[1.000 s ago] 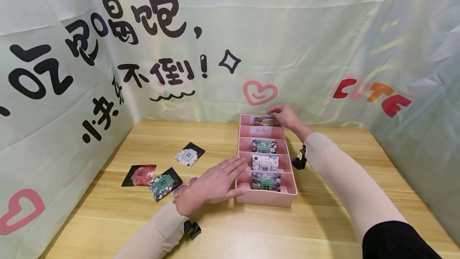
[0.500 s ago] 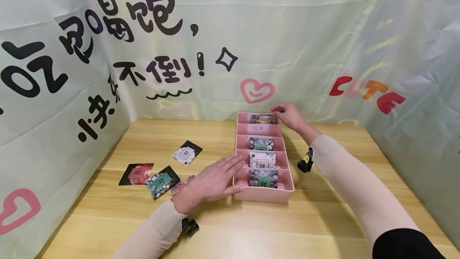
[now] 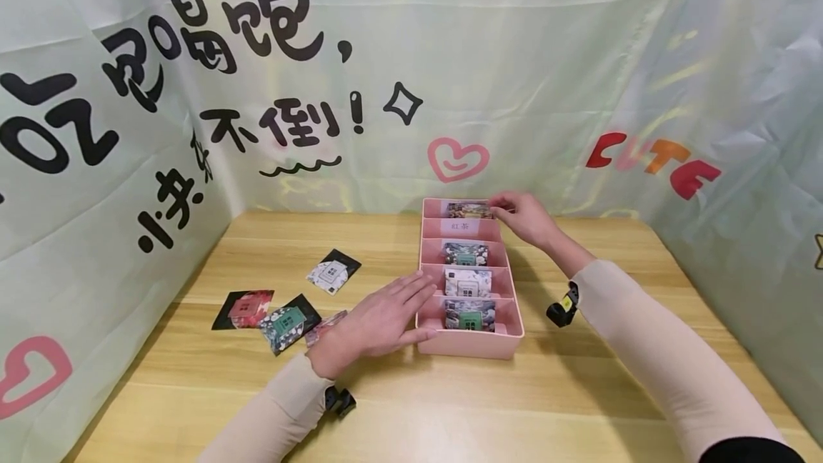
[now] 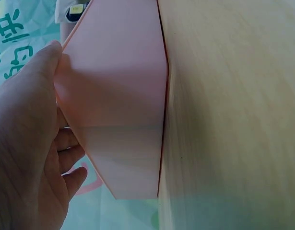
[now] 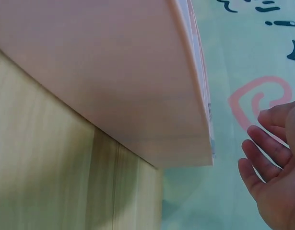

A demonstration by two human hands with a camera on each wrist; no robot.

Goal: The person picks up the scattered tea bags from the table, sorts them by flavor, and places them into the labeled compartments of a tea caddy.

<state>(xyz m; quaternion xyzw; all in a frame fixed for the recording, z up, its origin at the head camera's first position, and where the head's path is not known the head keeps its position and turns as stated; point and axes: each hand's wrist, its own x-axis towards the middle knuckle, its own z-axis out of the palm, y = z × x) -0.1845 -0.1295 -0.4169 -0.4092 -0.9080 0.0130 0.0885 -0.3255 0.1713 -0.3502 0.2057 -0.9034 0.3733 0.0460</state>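
A pink box point(image 3: 466, 344) with several compartments stands on the table; printed tea sachets stand in it, among them a white one point(image 3: 468, 282) and a green-labelled one point(image 3: 470, 314) in the nearest compartment. My left hand point(image 3: 382, 316) lies at the box's near left side, fingers extended over the rim and thumb at the front corner. In the left wrist view this hand point(image 4: 29, 129) touches the rim. My right hand point(image 3: 524, 216) is beside the far right corner, near the sachet point(image 3: 468, 211) in the rearmost compartment. The right wrist view shows its loosely curved fingers point(image 5: 267, 151) apart from the box and holding nothing.
Left of the box lie loose sachets: a white-and-black one point(image 3: 333, 271), a red one point(image 3: 247, 309), a green-labelled one point(image 3: 288, 323) and a pink one point(image 3: 324, 327) partly behind my left hand. One compartment shows a paper label point(image 3: 459, 226). A printed cloth point(image 3: 546, 77) encloses the table.
My right hand has drawn slightly right, away from the sachet in the rearmost compartment, and its fingers have loosened. The left hand stays at the box's rim. The head view has shifted a little.
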